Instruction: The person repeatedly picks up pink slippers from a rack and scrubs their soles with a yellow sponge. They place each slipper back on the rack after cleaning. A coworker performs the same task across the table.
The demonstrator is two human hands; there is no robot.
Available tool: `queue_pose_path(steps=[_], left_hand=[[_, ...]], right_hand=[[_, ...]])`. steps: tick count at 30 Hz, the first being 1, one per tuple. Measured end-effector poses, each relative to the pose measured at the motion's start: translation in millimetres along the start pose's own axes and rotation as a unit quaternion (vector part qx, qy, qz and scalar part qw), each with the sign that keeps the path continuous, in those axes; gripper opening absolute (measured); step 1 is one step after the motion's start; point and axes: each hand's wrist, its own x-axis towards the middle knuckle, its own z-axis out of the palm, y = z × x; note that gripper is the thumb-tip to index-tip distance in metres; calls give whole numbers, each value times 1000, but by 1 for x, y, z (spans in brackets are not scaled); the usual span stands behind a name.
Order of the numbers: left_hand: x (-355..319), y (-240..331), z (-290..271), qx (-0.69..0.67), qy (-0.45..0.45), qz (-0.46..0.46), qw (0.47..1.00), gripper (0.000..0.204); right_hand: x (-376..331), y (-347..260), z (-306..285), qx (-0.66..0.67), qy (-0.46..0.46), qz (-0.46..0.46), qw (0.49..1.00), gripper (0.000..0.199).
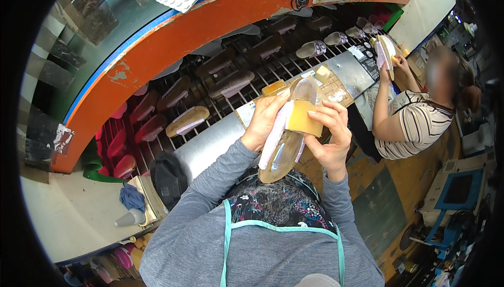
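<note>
Beneath an orange, blue-edged curved panel (144, 56), brown soles with lilac straps (231, 84) lie in rows. Black-and-white print covers a sheet (366, 62) by the silvery metal ledge (205, 156), too small for me to read. Before a dark floral apron (286, 205), the left hand (264, 120) clamps a brown, lilac-strapped sandal (278, 163); the right hand (333, 135) pinches a yellow sponge block (303, 119) against it.

Rack (302, 65): behind counter (202, 153)
Soles (187, 121): on rack, L + ctr
Sandals (311, 50): on rack, R
Blocks (273, 87): nr counter's far edge
Bag (168, 177): counter's L end
Held sandal (278, 167): in L hand (265, 123)
</note>
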Motion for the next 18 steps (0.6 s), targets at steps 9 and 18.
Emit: queue_pose_path(steps=[9,18], left_hand=[[6,7,11,26,37,14,999,33],[25,12,16,32,92,25,995,35]], right_hand=[[-8,-8,-1,-7,-43,1,999,45],[-26,-19,-1,8,-80,6,997,45]])
